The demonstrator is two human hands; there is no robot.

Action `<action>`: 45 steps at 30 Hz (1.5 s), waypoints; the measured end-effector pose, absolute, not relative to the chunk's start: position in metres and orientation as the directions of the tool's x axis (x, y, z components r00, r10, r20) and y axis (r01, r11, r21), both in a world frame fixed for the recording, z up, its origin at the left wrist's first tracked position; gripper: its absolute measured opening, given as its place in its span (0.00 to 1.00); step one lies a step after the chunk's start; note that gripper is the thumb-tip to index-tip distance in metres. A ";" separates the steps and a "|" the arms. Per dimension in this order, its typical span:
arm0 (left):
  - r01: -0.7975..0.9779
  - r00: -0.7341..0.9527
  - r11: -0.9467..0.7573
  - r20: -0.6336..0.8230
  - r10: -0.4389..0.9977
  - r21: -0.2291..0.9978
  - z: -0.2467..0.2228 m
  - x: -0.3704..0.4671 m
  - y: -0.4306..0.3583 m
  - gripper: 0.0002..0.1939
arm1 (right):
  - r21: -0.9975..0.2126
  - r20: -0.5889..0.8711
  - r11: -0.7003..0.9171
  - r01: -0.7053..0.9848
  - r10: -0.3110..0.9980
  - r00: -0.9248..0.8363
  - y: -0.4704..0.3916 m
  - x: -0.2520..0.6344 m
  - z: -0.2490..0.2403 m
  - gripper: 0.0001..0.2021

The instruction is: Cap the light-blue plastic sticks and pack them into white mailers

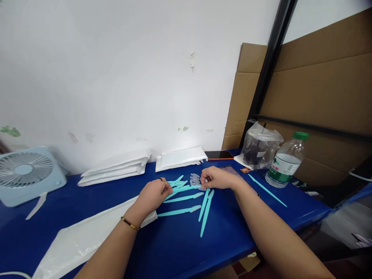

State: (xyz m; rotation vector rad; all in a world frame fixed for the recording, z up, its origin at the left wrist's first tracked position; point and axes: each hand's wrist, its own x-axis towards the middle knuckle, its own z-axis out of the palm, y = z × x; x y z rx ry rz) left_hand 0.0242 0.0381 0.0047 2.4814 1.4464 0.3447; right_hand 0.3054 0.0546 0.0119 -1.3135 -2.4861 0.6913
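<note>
Several turquoise razor-like sticks lie on the blue table. My left hand pinches the left end of one turquoise stick, above the others. At the stick's other end, my right hand has its fingers closed on the tip. Small clear caps lie in a group just left of my right hand. Two sticks point toward the table's front edge below my right hand. A white padded envelope extends under my left wrist.
A blue fan stands at the far left. White envelopes and more white packets lie by the wall. Phones, a bagged cup, a bottle and another turquoise stick are at right.
</note>
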 end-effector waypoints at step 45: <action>0.867 0.381 -0.399 0.120 0.917 0.297 0.003 0.039 0.028 0.11 | -0.393 -0.038 0.457 0.798 0.859 -0.510 0.058 0.323 0.015 0.13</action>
